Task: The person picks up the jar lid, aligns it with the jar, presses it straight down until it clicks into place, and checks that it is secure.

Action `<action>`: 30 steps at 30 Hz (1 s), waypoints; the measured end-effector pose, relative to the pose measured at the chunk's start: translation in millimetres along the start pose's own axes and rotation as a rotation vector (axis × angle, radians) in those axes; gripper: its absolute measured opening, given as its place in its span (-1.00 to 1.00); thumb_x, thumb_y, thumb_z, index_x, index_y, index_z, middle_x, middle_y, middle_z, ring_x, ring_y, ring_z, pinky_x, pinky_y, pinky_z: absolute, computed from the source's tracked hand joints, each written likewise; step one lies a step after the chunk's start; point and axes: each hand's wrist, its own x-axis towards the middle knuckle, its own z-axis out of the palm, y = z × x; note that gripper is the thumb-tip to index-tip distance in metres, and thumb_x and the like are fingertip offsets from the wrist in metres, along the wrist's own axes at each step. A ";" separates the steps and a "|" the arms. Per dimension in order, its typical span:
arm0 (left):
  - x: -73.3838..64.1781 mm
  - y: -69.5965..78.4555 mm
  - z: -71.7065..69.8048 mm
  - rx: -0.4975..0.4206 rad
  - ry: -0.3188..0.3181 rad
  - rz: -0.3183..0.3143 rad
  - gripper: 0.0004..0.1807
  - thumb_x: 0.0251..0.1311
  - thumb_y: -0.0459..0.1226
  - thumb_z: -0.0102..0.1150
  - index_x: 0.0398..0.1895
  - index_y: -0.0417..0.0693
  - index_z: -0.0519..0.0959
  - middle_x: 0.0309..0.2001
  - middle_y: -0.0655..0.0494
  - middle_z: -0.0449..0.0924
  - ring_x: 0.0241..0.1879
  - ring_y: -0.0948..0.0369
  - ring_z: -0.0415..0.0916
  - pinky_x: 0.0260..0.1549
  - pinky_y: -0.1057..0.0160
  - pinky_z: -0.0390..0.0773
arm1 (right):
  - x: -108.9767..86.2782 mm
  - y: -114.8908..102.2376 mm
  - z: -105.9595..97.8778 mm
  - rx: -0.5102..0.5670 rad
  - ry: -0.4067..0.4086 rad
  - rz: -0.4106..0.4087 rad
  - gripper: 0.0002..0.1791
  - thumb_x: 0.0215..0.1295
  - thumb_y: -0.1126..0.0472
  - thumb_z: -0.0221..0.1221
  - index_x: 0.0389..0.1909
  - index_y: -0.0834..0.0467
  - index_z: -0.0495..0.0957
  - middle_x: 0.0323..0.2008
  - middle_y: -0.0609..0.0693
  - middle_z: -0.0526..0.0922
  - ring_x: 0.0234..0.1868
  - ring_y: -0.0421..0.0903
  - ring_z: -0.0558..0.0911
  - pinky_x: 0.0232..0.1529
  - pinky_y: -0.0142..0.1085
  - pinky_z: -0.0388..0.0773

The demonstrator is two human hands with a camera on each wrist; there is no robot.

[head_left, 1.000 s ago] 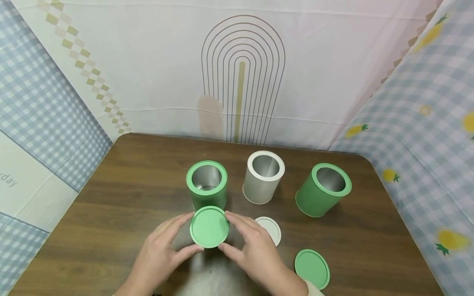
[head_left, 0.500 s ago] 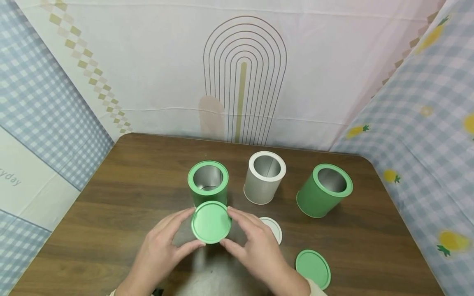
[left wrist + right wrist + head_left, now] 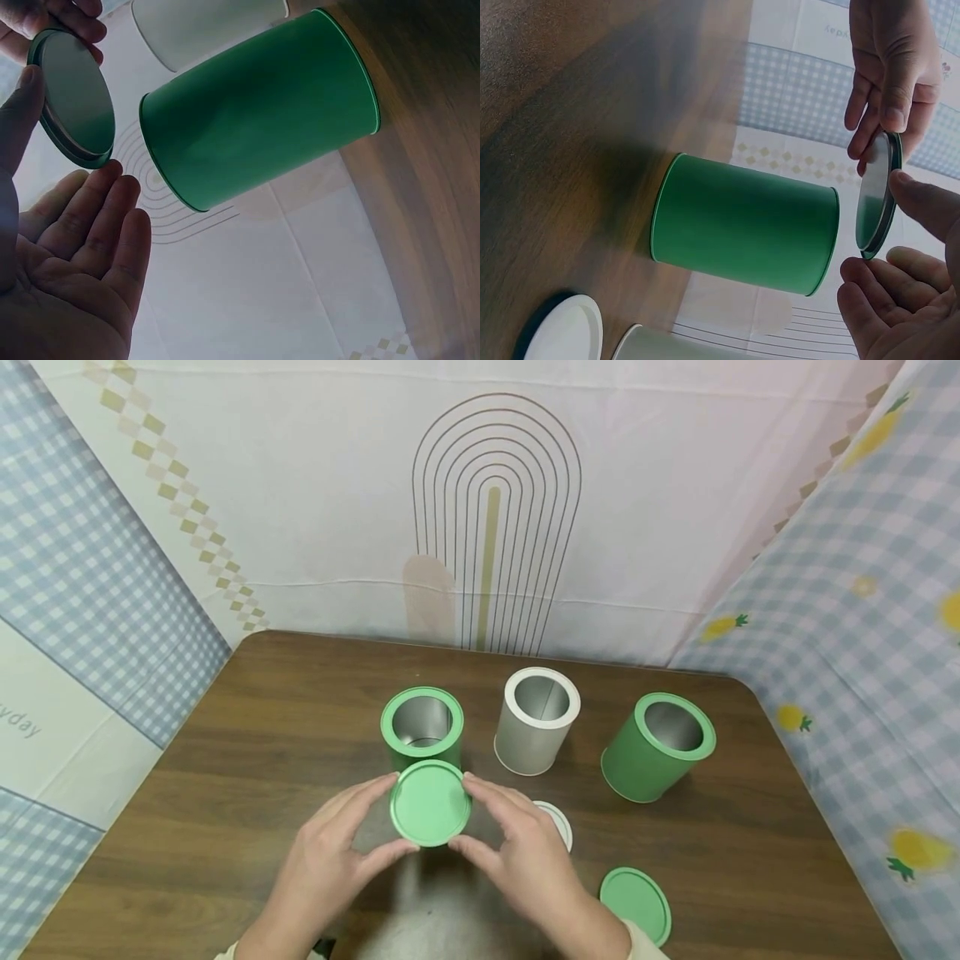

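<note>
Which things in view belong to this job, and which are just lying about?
In the job:
held green lid, between left hand and right hand
open green can behind it, probably

Apparently lying about, untouched:
white can
white lid
right-hand green can
loose green lid

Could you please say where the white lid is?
In the head view, right of centre, the white lid lies in front of the white can, partly behind the right hand.
</note>
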 end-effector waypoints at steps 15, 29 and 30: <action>14.4 -1.2 1.5 0.051 0.055 0.095 -0.24 0.14 0.23 0.19 0.20 -0.17 0.58 0.06 0.01 0.68 -0.01 0.05 0.66 -0.01 0.14 0.61 | 8.2 5.0 -0.5 0.008 0.001 0.007 -0.32 -0.18 0.20 0.62 0.08 0.20 0.66 0.07 0.00 0.71 0.07 -0.08 0.69 0.02 -0.20 0.65; 27.2 -6.8 -2.8 0.098 0.016 0.128 -0.19 -0.19 -0.04 0.56 0.19 -0.22 0.57 0.05 -0.04 0.68 0.00 0.04 0.66 -0.03 0.09 0.63 | 20.1 6.6 -0.3 0.021 -0.028 0.056 -0.35 -0.13 0.20 0.60 0.09 0.17 0.65 0.10 -0.03 0.70 0.11 -0.08 0.68 0.05 -0.14 0.64; 28.0 -7.0 -3.2 0.099 0.013 0.127 -0.19 -0.20 -0.06 0.57 0.19 -0.22 0.57 0.05 -0.04 0.68 0.00 0.04 0.66 -0.03 0.08 0.63 | 21.1 6.5 -0.5 0.025 -0.030 0.059 -0.34 -0.13 0.20 0.60 0.10 0.17 0.64 0.10 -0.03 0.70 0.11 -0.08 0.68 0.05 -0.14 0.64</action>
